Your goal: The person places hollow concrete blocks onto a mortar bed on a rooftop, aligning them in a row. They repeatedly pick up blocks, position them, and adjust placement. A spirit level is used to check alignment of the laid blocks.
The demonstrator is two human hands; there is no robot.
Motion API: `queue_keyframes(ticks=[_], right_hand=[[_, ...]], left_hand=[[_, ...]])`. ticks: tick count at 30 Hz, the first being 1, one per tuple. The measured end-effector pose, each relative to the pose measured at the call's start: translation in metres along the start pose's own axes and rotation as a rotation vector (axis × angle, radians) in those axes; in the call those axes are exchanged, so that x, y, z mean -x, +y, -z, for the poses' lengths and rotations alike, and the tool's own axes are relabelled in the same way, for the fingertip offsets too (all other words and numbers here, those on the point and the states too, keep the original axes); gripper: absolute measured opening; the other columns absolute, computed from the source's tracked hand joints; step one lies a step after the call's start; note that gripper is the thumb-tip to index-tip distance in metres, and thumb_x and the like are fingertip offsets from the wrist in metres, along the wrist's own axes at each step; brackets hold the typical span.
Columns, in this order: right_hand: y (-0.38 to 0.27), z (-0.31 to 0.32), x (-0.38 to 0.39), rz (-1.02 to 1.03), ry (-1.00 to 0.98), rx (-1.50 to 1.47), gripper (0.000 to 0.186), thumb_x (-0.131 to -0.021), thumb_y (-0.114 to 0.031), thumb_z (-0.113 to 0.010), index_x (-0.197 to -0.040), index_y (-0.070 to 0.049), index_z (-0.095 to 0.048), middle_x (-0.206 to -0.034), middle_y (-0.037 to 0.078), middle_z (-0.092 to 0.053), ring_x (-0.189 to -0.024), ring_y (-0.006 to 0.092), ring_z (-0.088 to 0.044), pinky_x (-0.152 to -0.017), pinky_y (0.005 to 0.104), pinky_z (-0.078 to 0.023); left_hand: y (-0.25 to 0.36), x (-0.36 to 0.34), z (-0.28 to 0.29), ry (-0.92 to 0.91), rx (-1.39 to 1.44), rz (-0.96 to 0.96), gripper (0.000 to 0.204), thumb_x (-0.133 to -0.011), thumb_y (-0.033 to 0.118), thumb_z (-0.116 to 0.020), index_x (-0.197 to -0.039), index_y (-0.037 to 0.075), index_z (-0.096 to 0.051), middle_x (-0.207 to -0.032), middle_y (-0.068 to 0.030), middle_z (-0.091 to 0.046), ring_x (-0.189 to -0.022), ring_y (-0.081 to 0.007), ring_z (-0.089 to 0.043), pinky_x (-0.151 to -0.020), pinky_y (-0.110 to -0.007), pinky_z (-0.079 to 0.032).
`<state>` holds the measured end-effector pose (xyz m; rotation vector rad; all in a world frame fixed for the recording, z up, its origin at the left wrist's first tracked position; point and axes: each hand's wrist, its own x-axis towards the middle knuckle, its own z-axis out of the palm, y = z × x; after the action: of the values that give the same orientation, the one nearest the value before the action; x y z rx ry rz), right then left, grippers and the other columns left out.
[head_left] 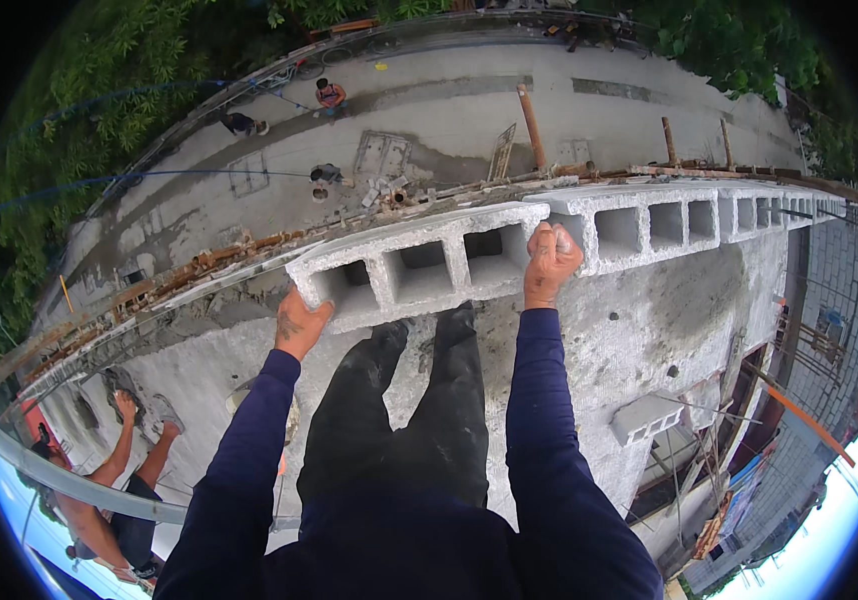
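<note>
A grey hollow concrete block [457, 268] lies at the far edge of the slab, its three open cells facing me. My left hand [299, 325] grips its left end, the thumb at the lower corner. At the other end my right hand [551, 265] is closed on the upper right corner, where this block meets the adjoining concrete block [646, 230]. Parts of the fingers on both hands are hidden behind the concrete. To the right, a row of similar blocks [746, 215] carries on along the edge. My legs stand just on the near side of the held block.
Beyond the edge is a drop to a street [469, 90] with several people. Upright posts [532, 125] rise along the edge. At lower left another person [99, 500] reaches toward the slab. A loose block [646, 418] sits at right, beside a framed opening [674, 465].
</note>
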<state>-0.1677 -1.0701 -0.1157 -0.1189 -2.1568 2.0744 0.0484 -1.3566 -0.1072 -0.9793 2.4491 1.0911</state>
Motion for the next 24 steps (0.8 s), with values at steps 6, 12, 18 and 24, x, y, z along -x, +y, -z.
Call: queue_keyframes(ticks=[6, 12, 18, 24], right_hand=[[-0.026, 0.008, -0.009, -0.239, -0.075, 0.110, 0.036, -0.085, -0.010, -0.054, -0.054, -0.009, -0.034, -0.051, -0.006, -0.036, -0.045, 0.0058, -0.032, -0.042, 0.0237, -0.024], [-0.057, 0.029, -0.001, 0.011, -0.284, 1.006, 0.037, -0.080, -0.033, -0.062, -0.076, 0.004, -0.060, -0.071, 0.019, -0.063, -0.064, 0.0328, -0.062, -0.063, 0.0392, -0.048], [-0.044, 0.037, -0.012, -0.057, -0.575, 1.276, 0.044, -0.075, -0.041, -0.066, -0.087, 0.002, -0.064, -0.086, 0.025, -0.063, -0.084, 0.0375, -0.063, -0.074, 0.0416, -0.049], [-0.026, 0.039, -0.030, 0.255, -0.737, 1.468, 0.053, -0.071, -0.047, -0.069, -0.069, 0.004, -0.058, -0.070, 0.027, -0.060, -0.067, 0.0415, -0.061, -0.062, 0.0448, -0.049]], left_hand=[[0.000, -0.001, -0.001, -0.062, 0.032, 0.118, 0.065, -0.070, 0.031, -0.064, -0.116, -0.009, -0.044, -0.112, -0.0292, -0.052, -0.108, -0.0399, -0.049, -0.094, -0.041, -0.038], [0.002, 0.001, -0.001, 0.027, 0.115, 0.050, 0.057, -0.071, 0.032, -0.066, -0.112, -0.003, -0.050, -0.106, -0.0253, -0.057, -0.101, -0.0383, -0.055, -0.088, -0.041, -0.043], [0.006, 0.013, 0.007, 0.121, 0.216, 0.119, 0.069, -0.076, 0.044, -0.062, -0.118, -0.009, -0.048, -0.112, -0.0274, -0.055, -0.106, -0.0384, -0.052, -0.092, -0.039, -0.041], [0.002, 0.009, 0.015, 0.099, 0.277, 0.183, 0.067, -0.078, 0.051, -0.058, -0.110, -0.007, -0.057, -0.109, -0.0261, -0.057, -0.105, -0.0370, -0.054, -0.091, -0.038, -0.041]])
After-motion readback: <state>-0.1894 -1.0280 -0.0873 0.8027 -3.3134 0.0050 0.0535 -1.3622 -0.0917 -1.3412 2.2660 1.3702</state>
